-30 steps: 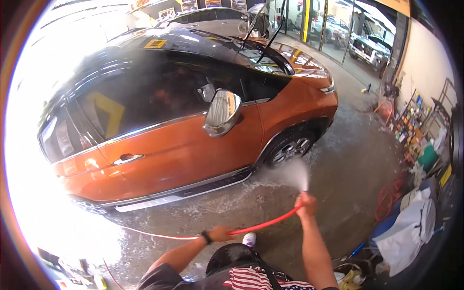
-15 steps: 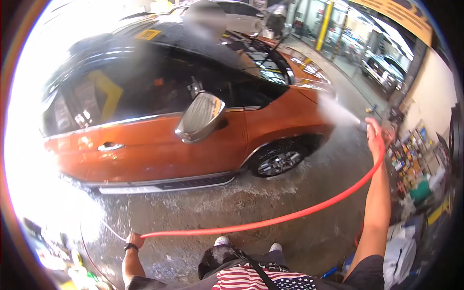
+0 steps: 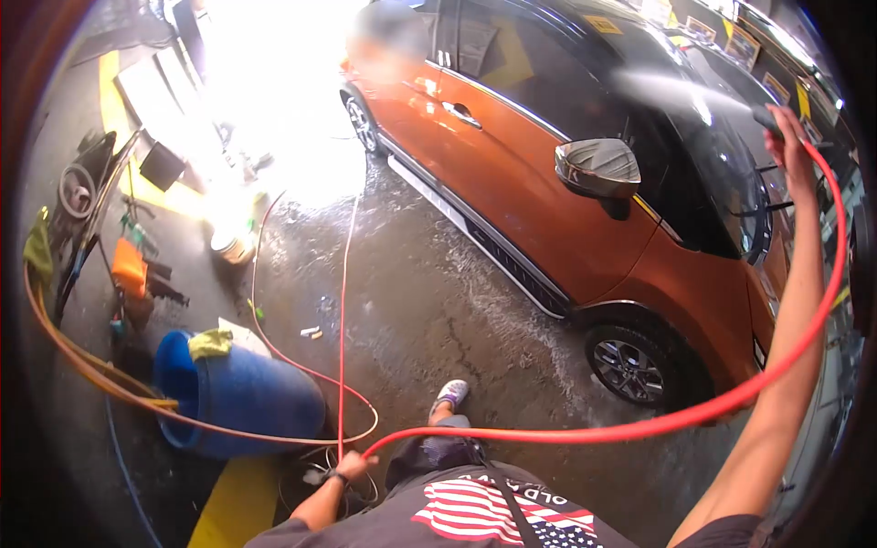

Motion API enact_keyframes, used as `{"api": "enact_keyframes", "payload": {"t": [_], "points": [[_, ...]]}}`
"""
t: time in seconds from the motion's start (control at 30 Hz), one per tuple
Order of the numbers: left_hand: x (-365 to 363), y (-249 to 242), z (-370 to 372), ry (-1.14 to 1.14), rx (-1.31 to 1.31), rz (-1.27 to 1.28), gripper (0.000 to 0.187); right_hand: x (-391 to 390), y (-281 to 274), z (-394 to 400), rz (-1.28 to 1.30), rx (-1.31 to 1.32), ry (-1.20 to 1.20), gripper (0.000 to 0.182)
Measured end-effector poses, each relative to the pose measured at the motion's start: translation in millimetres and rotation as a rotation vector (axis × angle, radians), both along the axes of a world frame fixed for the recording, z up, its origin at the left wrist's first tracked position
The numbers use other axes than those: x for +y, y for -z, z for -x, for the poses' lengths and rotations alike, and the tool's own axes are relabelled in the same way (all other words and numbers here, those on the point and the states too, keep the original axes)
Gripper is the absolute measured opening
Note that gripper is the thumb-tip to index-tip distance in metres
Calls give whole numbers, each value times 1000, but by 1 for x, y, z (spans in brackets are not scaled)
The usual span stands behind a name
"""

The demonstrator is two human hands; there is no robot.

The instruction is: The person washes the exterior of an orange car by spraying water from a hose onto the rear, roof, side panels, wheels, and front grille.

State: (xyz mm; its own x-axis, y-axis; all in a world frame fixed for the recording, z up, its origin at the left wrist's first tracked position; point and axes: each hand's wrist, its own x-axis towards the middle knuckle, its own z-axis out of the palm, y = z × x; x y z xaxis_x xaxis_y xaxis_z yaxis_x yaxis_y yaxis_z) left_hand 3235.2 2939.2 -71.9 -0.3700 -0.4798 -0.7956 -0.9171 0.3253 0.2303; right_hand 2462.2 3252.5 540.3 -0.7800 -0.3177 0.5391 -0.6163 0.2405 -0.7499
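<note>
Raised at the upper right, my right hand [image 3: 791,151] is closed around a dark spray nozzle [image 3: 760,116], with white water spray [image 3: 681,89] running leftward over the car's dark roof and windshield area. From that hand a red hose [image 3: 585,435] curves down and across in front of my body. My left hand [image 3: 354,464], low near my waist, is closed on the same hose. The orange car [image 3: 521,201] stands wet before me. Its side mirror [image 3: 598,164] and front wheel [image 3: 628,370] lie nearer to me than the spray.
A blue barrel [image 3: 265,397] with a yellow-green cloth [image 3: 210,343] on it is tipped or tilted at my left. Hose loops cross the wet floor [image 3: 429,320] there. An orange object [image 3: 130,267] and a small bucket [image 3: 232,245] stand farther left. Bright glare hides the back.
My view has swung left, bringing in the barrel and hose loops. The spray has gone from the car's front end to its upper glass and roof, my right hand now raised higher.
</note>
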Motion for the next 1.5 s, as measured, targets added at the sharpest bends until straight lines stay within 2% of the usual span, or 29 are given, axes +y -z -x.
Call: {"api": "enact_keyframes", "payload": {"t": [0.03,0.07,0.1,0.13,0.2,0.27,0.3,0.33,0.4,0.47,0.53,0.63,0.67,0.73,0.8,0.87,0.93,1.0,1.07,1.13,1.2,1.27,1.37,1.47,1.5], "points": [[29,-11,-33,-144,-19,-170,49,-29,-8,6,-31,31,4,24],[61,-9,-76,102,382,-7,44,-50,-11,4,-70,75,-62,23],[84,1,-96,-618,110,-462,40,-67,-16,1,-105,123,-130,22],[105,-30,-97,-642,117,-517,36,-81,-20,-2,-97,122,-144,22],[122,-78,-68,-589,143,-479,29,-99,-21,-6,-154,237,-219,22],[123,-33,-70,-266,295,-133,28,-95,-25,-2,-133,222,-251,21],[112,-20,-54,-149,207,8,28,-87,-29,1,-119,215,-263,20],[102,-26,-27,172,173,182,31,-74,-31,7,-131,219,-243,20],[91,-73,43,-308,135,219,32,-29,-42,21,-237,139,-158,22],[72,-41,73,-83,149,333,33,24,-48,28,-298,79,-76,20],[70,-91,131,-65,176,352,32,80,-54,23,-455,71,27,14],[62,-91,182,171,191,369,30,140,-66,6,-867,-17,274,10],[61,-86,198,188,212,367,30,146,-71,-2,-981,-32,299,12],[53,-71,258,244,260,357,29,141,-67,5,-751,-41,115,17],[49,-90,294,266,292,346,30,117,-77,8,-617,88,-3,20],[40,-97,322,298,284,374,31,76,-90,-7,-353,249,-29,22],[28,-94,343,308,300,403,31,52,-120,-10,-437,366,-28,28],[15,-95,357,237,363,455,30,21,-135,-26,-334,508,-37,30],[10,-101,367,212,411,466,31,10,-155,-18,-224,275,-168,39],[10,-101,374,152,451,512,31,14,-153,-13,-212,296,-139,34],[16,-96,376,176,468,546,30,33,-143,20,-501,532,-48,32],[34,-102,377,181,464,537,29,64,-133,59,-616,312,-91,26],[69,-96,380,174,409,563,24,114,-108,88,-783,63,85,19],[104,-81,378,125,415,472,23,148,-90,110,-861,-84,288,17],[115,-72,378,98,459,459,23,152,-88,126,-825,-54,261,17]]}}
